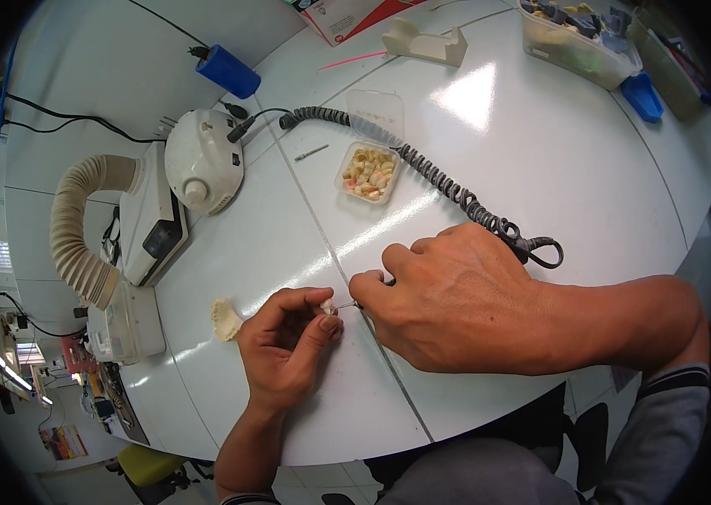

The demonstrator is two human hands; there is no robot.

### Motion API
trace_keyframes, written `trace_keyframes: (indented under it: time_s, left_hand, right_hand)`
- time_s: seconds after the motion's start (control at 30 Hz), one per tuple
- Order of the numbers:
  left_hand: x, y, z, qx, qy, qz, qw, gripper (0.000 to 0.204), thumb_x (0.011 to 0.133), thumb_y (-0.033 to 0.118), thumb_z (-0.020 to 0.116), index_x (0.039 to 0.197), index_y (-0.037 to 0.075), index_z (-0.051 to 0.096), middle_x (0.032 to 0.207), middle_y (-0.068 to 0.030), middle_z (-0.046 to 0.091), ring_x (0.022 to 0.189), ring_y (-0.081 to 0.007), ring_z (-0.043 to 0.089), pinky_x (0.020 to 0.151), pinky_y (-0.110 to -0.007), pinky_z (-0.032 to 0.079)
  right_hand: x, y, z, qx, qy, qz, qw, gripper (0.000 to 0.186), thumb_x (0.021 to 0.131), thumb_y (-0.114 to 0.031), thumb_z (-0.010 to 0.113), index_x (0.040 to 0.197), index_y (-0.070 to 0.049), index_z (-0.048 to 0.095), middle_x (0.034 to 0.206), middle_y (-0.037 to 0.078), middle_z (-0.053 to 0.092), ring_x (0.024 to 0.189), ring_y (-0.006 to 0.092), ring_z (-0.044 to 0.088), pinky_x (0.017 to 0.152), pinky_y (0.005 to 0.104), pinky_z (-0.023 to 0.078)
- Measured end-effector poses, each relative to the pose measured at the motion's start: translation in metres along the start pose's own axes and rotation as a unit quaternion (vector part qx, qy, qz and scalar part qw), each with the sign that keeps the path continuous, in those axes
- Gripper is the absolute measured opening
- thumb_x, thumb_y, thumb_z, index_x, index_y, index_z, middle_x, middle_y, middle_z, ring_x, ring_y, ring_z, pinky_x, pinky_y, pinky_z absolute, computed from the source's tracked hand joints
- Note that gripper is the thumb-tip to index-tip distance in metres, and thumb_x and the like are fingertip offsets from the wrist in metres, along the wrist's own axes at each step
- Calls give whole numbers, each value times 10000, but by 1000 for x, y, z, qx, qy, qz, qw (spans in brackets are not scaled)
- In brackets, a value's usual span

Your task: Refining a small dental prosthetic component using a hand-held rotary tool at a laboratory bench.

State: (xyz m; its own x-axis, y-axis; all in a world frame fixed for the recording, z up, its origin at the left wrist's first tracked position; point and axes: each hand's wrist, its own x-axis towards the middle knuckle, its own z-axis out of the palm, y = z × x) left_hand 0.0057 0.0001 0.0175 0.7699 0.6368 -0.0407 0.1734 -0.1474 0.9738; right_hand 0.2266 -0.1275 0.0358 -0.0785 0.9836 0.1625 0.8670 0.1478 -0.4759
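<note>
My left hand (284,349) pinches a small whitish tooth-like piece (328,307) between thumb and fingertips. My right hand (465,316) is closed round a rotary handpiece, mostly hidden by the fingers. Its thin metal bur (347,305) points left and reaches the piece, though I cannot tell if it touches. A black coiled cord (456,189) runs from near my right hand toward a white control unit (204,160) with a knob. Just left of my left hand lies a cream dental arch model (224,320).
Beyond my hands, a clear open box (373,200) holds several tooth-like pieces; a loose metal bur (312,152) lies beside it. At left stands a ribbed hose (78,223) on a white machine. Farther back are a cream stand (427,46), a blue cylinder (229,71) and a filled tub (570,63).
</note>
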Motion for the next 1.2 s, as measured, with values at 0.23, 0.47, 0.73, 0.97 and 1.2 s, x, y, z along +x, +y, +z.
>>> trace_keyframes:
  time_s: [0.23, 0.47, 0.73, 0.97, 1.2]
  left_hand:
    - [0, 2, 1, -3, 2, -10, 1000, 215, 1002, -52, 711, 1214, -79, 684, 956, -65, 719, 884, -126, 713, 826, -261, 583]
    - [0, 1, 0, 14, -5, -1, 1000, 217, 998, -52, 715, 1211, -81, 688, 953, -62, 713, 878, -124, 710, 819, -261, 583]
    - [0, 0, 1, 22, -8, 10, 1000, 215, 992, -58, 717, 1205, -78, 696, 951, -61, 709, 875, -121, 705, 815, -260, 580]
    - [0, -1, 0, 32, -12, 9, 999, 215, 991, -56, 722, 1204, -78, 697, 975, -66, 717, 880, -119, 706, 819, -259, 580]
    - [0, -2, 0, 9, -4, 3, 1000, 215, 998, -45, 721, 1208, -80, 694, 983, -70, 724, 884, -122, 710, 819, -260, 583]
  right_hand:
    - [-1, -1, -1, 1, -8, 0, 1000, 204, 908, -228, 715, 896, -31, 662, 753, 159, 675, 634, 325, 739, 520, 435, 554]
    - [0, 0, 0, 9, -14, -1, 1000, 213, 906, -231, 719, 907, -25, 666, 761, 161, 680, 651, 329, 745, 534, 438, 560]
    - [0, -1, -2, 6, -26, 3, 1000, 218, 909, -229, 720, 904, -17, 670, 769, 169, 685, 649, 324, 744, 521, 433, 553]
    - [1, 0, -3, 8, -23, 3, 1000, 212, 913, -227, 712, 900, -20, 670, 766, 172, 685, 642, 322, 742, 516, 432, 550]
    - [0, 0, 1, 4, -6, -1, 1000, 207, 911, -222, 708, 904, -18, 673, 762, 169, 682, 637, 318, 740, 518, 429, 548]
